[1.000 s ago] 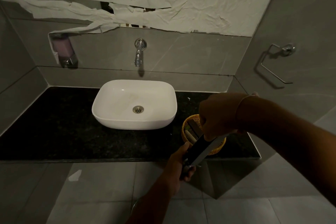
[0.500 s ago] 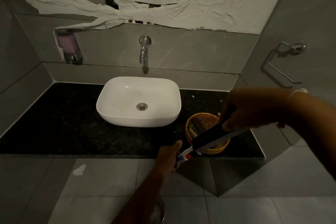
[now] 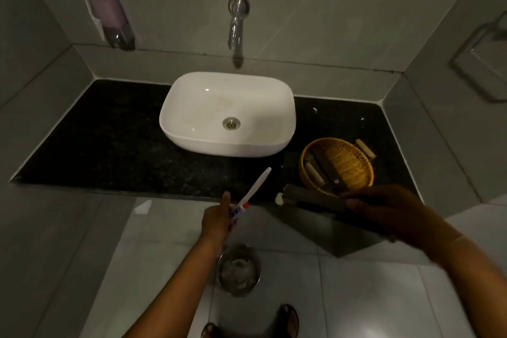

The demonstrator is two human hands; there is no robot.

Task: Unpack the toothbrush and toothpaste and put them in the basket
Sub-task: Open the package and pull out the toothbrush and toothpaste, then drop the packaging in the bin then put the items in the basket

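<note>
Left hand (image 3: 216, 221) grips toothbrush (image 3: 253, 188) (upright); right hand (image 3: 384, 208) clasps box (image 3: 312, 197).

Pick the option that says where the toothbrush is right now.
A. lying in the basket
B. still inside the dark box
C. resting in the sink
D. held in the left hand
D: the left hand grips the white toothbrush by its lower end, clear of the dark box in the right hand.
</note>
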